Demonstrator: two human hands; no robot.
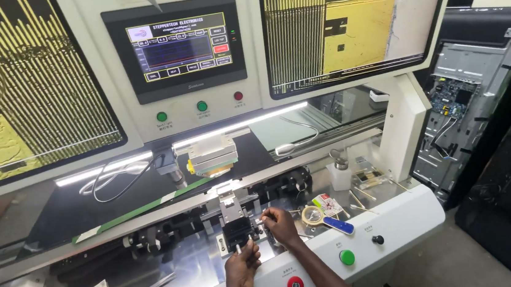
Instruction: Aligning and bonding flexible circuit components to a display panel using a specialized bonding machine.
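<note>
hands: left (242, 263), right (281, 223) on black fixture (238, 230) | red-white packet (328, 205) beside

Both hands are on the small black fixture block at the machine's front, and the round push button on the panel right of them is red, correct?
Not quite: the head view shows that round push button is green. Left hand and right hand are at the small black fixture block.

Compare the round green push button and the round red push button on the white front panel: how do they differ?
The round green push button sits farther right and higher on the white front panel; the round red push button sits lower, right beside the person's right forearm. The red one bears a white mark; the green one looks plain. Both are round, similar in size, and untouched.
</note>
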